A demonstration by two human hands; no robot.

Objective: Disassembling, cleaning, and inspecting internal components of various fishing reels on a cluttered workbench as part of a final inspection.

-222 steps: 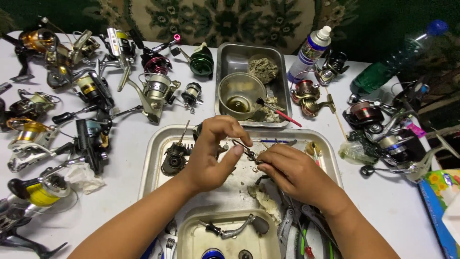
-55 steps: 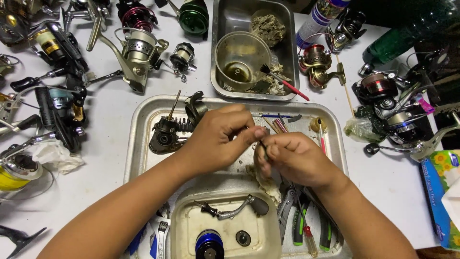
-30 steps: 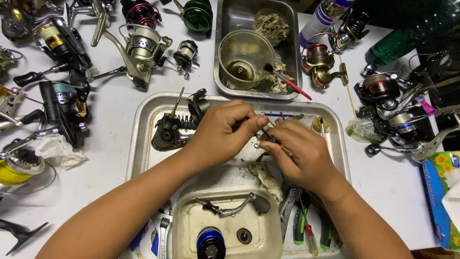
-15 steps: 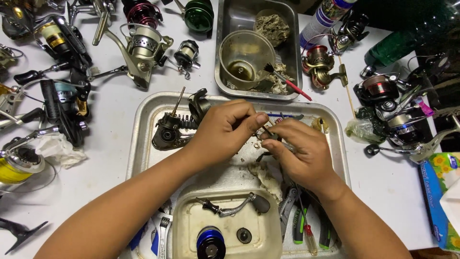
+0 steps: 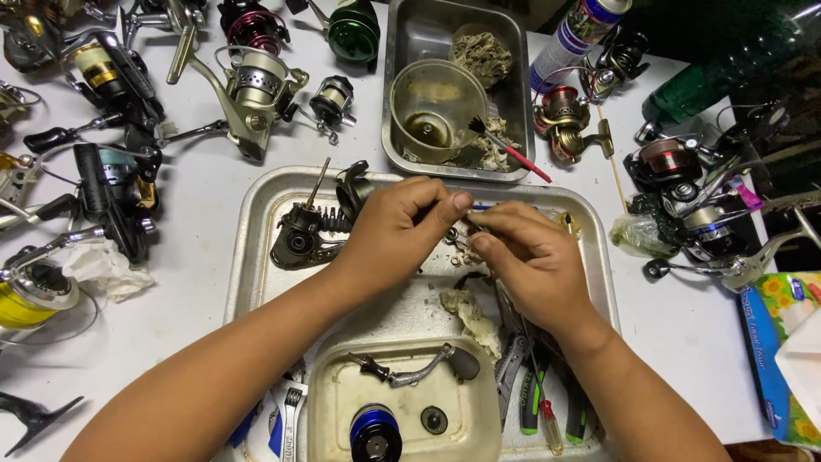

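Over the metal tray [image 5: 256,257], both the left hand [image 5: 395,229] and right hand [image 5: 522,257] pinch a small reel part [image 5: 457,229], mid-assembly, dismantled reel body [image 5: 308,233] at nine o'clock.

Spray can [image 5: 580,32], green bottle [image 5: 727,73], crumpled tissue [image 5: 104,267] — silver spinning reel [image 5: 253,92], red-handled brush [image 5: 511,151], blue spool [image 5: 375,430]

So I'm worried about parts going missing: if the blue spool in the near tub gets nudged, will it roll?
Probably not as it stands: the blue spool looks upright on its flat end inside the cream tub. Tipped on its side, its round shape would likely roll, though the tub's walls should stop it. It looks like metal, so probably weighty for its size.
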